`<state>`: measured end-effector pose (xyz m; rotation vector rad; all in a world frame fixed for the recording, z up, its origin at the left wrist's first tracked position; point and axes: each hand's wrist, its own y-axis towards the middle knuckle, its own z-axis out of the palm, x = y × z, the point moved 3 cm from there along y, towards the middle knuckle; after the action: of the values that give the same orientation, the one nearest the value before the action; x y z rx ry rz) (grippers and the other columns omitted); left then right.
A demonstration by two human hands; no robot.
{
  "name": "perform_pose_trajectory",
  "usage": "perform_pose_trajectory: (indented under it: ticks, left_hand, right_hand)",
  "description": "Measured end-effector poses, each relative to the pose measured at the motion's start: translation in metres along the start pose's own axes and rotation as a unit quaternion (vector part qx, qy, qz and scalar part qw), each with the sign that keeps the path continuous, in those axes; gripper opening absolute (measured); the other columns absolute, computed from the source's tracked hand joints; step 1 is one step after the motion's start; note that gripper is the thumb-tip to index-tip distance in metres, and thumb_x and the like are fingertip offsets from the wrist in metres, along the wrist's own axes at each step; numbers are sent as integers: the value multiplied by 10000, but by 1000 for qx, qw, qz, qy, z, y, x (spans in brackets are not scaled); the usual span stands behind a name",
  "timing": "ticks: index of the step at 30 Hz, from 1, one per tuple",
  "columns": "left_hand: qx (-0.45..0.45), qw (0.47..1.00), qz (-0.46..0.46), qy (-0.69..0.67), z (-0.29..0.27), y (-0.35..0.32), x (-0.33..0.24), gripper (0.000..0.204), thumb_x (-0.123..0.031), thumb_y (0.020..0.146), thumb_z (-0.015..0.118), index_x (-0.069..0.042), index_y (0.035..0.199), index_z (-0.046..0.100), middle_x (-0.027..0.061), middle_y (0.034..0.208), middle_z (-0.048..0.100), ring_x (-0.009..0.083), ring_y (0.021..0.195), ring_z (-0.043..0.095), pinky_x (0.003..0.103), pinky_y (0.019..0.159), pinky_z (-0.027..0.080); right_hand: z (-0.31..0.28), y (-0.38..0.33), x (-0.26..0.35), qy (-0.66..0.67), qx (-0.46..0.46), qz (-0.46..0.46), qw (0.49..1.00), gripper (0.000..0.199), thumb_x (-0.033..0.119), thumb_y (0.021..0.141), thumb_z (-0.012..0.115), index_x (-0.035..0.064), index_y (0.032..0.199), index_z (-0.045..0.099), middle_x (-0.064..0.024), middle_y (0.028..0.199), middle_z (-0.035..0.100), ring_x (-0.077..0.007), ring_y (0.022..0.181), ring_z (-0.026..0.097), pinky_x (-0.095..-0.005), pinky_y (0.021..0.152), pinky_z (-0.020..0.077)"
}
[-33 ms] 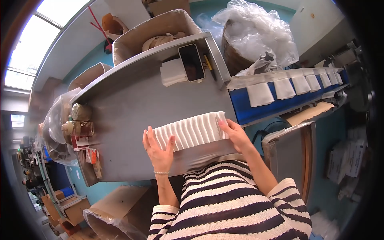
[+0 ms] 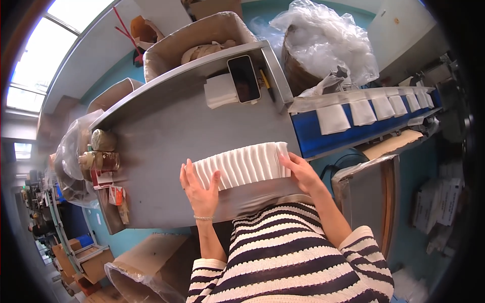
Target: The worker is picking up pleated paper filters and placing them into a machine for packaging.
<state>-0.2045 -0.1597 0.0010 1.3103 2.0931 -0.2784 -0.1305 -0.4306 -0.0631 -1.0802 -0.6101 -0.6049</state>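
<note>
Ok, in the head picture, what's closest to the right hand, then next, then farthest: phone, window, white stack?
1. White stack: touching the right hand, on its left.
2. Phone: ahead, slightly left.
3. Window: way off, top left.

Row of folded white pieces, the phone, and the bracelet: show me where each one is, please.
Row of folded white pieces [image 2: 236, 167]: head view, middle of its ridged top.
Phone [image 2: 244, 79]: head view, middle of its dark screen.
Bracelet [image 2: 203, 218]: head view, front of the band.
</note>
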Motion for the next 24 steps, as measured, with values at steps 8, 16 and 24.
perform_pose_trajectory:
  ticks: [8, 16, 24]
  left_hand:
    - [40, 999, 16, -24, 7, -1, -9, 851, -482, 793, 729, 4, 1394, 373, 267, 1390, 381, 395, 1324, 342, 483, 1053, 333]
    - [17, 1000, -3, 9, 8, -4, -10, 888, -526, 803, 699, -4, 1418, 331, 274, 1422, 328, 404, 1344, 315, 496, 1068, 317]
    - [64, 997, 16, -48, 15, -4, -20, 864, -478, 787, 738, -10, 1408, 360, 269, 1412, 342, 400, 1334, 324, 490, 1062, 323]
  right_hand:
    - [-36, 5, 2, 30, -145, -122, 982, 368, 300, 968, 566, -4, 1175, 557, -90, 1076, 633, -167, 953, 617, -284, 815, 512]
    - [-5, -2, -4, -7, -15, -101, 995, 355, 308, 941, 608, 6, 1126, 597, -35, 971, 631, -90, 819, 559, -242, 712, 460]
    - [-18, 3, 4, -72, -135, -165, 974, 372, 341, 979, 541, 18, 1161, 567, -52, 993, 643, -126, 928, 598, -254, 806, 488]
